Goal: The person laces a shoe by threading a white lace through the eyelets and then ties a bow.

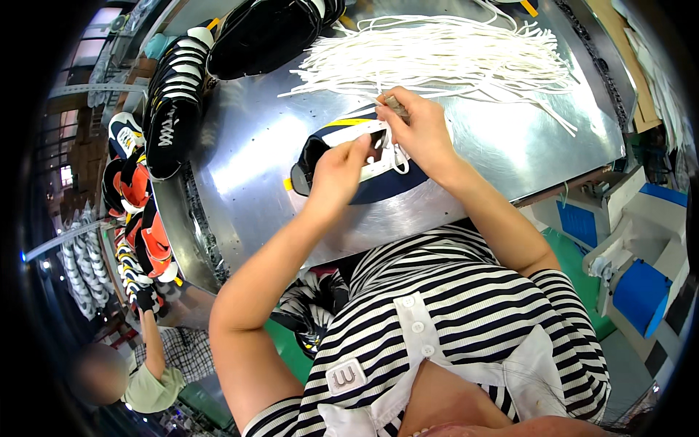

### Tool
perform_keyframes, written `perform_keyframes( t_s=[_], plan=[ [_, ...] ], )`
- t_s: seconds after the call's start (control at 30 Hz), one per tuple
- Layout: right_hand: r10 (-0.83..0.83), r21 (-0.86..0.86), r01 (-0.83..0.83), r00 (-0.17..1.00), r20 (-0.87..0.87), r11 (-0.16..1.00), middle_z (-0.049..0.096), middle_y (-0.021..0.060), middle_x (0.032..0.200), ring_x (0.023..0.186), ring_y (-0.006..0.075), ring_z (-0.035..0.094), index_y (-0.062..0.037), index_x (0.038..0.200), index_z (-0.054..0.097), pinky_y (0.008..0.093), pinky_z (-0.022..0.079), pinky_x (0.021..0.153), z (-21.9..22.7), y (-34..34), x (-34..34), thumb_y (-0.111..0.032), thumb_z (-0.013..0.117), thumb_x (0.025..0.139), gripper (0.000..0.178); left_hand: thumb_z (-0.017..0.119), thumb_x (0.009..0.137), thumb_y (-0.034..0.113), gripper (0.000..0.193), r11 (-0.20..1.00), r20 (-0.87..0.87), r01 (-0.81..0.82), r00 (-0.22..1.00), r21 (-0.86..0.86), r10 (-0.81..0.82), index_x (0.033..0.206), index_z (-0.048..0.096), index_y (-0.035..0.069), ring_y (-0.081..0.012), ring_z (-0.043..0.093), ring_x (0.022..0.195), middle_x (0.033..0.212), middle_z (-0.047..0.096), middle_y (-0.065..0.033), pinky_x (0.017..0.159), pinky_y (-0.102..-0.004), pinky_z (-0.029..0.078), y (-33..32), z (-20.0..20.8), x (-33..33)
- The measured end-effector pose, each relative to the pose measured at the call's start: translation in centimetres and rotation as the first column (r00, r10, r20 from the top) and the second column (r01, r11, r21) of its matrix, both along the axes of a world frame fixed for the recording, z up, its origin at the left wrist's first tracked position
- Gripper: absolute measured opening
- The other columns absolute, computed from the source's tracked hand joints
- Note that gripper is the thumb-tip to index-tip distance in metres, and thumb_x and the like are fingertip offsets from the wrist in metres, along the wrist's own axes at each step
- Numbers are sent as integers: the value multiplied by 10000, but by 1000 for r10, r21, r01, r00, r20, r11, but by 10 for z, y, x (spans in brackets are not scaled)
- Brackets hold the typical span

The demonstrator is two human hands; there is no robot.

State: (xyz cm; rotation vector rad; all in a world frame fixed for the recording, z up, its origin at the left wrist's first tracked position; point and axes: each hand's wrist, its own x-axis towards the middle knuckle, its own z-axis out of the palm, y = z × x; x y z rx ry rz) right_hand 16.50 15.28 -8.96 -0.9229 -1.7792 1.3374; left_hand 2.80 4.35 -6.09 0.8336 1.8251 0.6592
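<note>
On the metal tabletop before me lies a navy and white shoe [393, 191] with a yellow stripe, its heel to the left. My left hand [340, 172] grips the shoe's upper by its opening, the thumb at the eyelet edge; the fingers are partly hidden. A white shoelace [401, 162] is partly threaded and makes a loose loop on the near side. Above the eyelets, my right hand [422, 135] is closed in a pinch on the lace. A tan wrap, which looks like tape, covers one of its fingers. Just beyond lies a large pile of white laces [437, 58].
Dark shoes [175, 109] stand along the table's left edge, with another black shoe [262, 36] at the back. Farther left are orange-lined shoes [153, 233] and a co-worker [156, 371]. Blue and white equipment [641, 295] stands at the right, below the table edge.
</note>
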Motion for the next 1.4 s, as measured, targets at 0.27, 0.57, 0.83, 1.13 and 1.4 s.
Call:
perform_keyframes(
  t_s=[0.27,0.57,0.83,1.13,1.4],
  plan=[
    [-13,-116,6,998,-56,993,686,52,753,501,70,550,-12,1050,622,230,438,485,5,4,4,-73,654,902,163,600,973,403,397,923,576,-346,726,-167,376,1117,630,34,-156,647,802,970,669,-106,741,-283,550,28,12,11],
    [136,-397,-140,990,-37,907,669,52,753,573,65,569,-26,1103,504,215,422,517,26,-19,50,-68,678,892,277,675,928,304,324,919,339,-379,883,107,325,1001,700,-10,-103,618,650,828,698,-65,583,-221,485,12,18,37],
    [310,-322,-257,943,124,911,690,97,831,696,121,663,-27,1108,485,260,493,630,37,-12,54,-102,682,896,299,722,890,166,222,891,257,-393,907,226,334,1027,689,-5,-90,616,633,844,696,-51,502,-218,473,6,19,46],
    [205,-24,-204,968,143,979,680,180,808,727,339,661,-1,1027,576,403,495,638,44,-16,74,-142,619,913,187,735,877,128,199,868,221,-385,918,314,328,999,690,-22,-85,635,657,872,702,-54,482,-223,501,2,15,45],
    [240,171,-299,924,299,939,648,171,695,659,351,649,-18,917,620,426,496,609,45,-6,69,-151,625,874,139,675,922,112,154,871,219,-297,949,391,225,995,674,-23,-81,620,643,852,688,-42,487,-211,477,-5,15,47]
  ],
)
